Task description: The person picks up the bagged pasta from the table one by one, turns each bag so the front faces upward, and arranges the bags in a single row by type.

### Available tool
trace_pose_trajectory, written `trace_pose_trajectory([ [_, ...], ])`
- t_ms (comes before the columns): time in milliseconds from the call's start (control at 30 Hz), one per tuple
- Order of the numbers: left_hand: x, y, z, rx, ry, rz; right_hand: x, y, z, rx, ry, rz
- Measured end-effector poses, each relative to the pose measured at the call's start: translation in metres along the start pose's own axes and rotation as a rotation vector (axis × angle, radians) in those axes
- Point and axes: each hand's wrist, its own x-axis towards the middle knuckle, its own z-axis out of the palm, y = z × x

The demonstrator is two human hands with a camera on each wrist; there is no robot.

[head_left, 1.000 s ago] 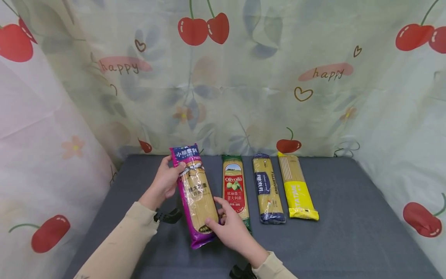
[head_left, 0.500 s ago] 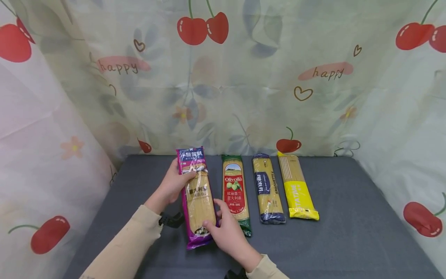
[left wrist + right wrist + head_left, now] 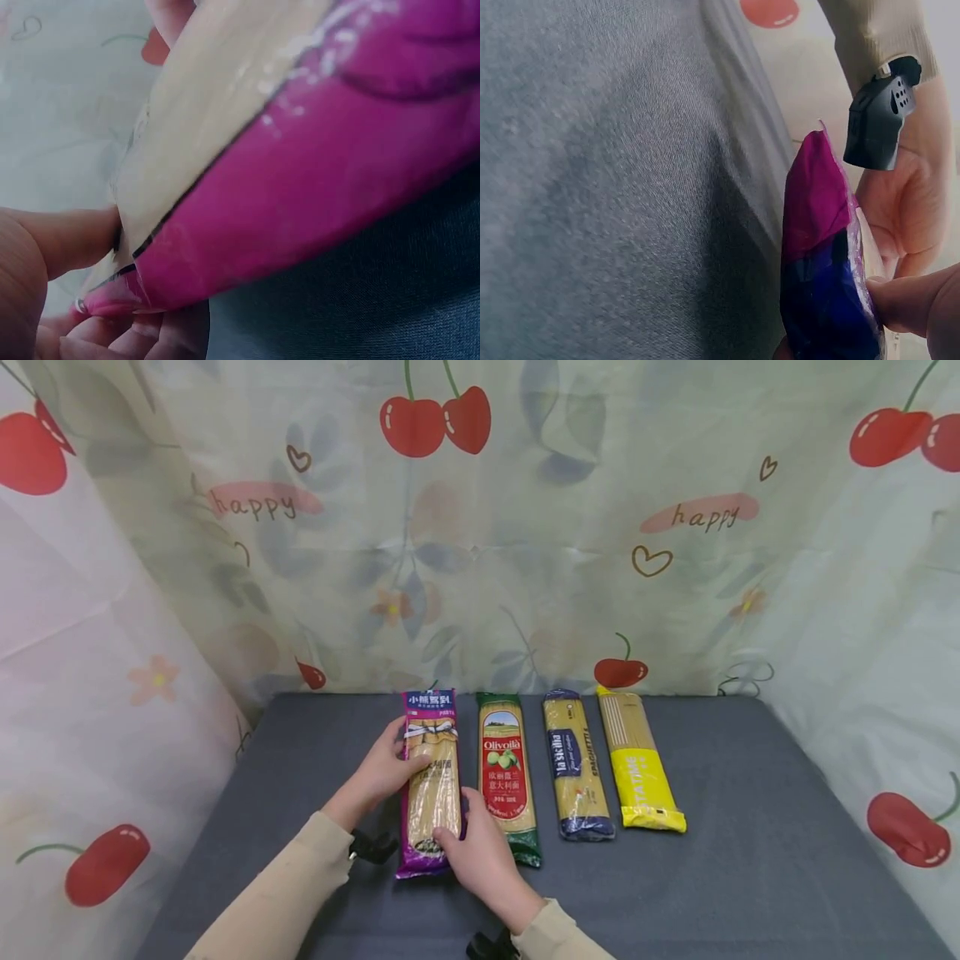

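Observation:
A purple-edged packet of spaghetti [image 3: 435, 797] stands lengthwise before me, left of the row of other packets. My left hand [image 3: 381, 770] grips its left edge, thumb on the front; the left wrist view has the fingers curled beneath the glossy pink side [image 3: 247, 195]. With thumb and fingers, my right hand [image 3: 486, 858] pinches the lower right edge. In the right wrist view the packet's end [image 3: 817, 225] shows purple and dark blue, with a shadow on the cloth beside it. Just to the right lies a red and green Olivoila spaghetti packet [image 3: 504, 768], close to my right fingers.
Further right on the dark grey cloth-covered table [image 3: 720, 877] lie a blue-ended spaghetti packet [image 3: 577, 768] and a yellow pasta packet [image 3: 647, 777]. A cherry-print curtain [image 3: 480, 568] hangs behind and at both sides. Each wrist wears a black camera mount [image 3: 373, 847].
Both hands have turned the purple packet from a slant to nearly straight. Its top has shifted right and nearer, beside the Olivoila packet. The other packets have stayed put.

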Motion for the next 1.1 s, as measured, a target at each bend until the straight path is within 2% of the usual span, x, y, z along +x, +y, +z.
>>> trace_pose_trajectory([
  [300, 0.011, -0.012, -0.002, -0.056, 0.003, -0.052, 0.005, -0.003, 0.007, 0.016, -0.004, -0.008],
  [467, 0.012, -0.022, -0.003, -0.057, 0.004, -0.047, 0.006, 0.0, 0.013, 0.006, 0.003, -0.027],
  [633, 0.006, -0.031, -0.003, 0.034, 0.003, -0.048, 0.003, 0.005, 0.021, -0.021, -0.014, -0.058],
  [833, -0.001, -0.033, -0.004, 0.203, 0.023, -0.106, -0.001, 0.006, 0.024, -0.077, -0.032, -0.077],
  [1100, -0.008, -0.045, -0.009, 0.206, 0.035, -0.068, 0.001, 0.004, 0.03, -0.162, -0.01, -0.104],
])
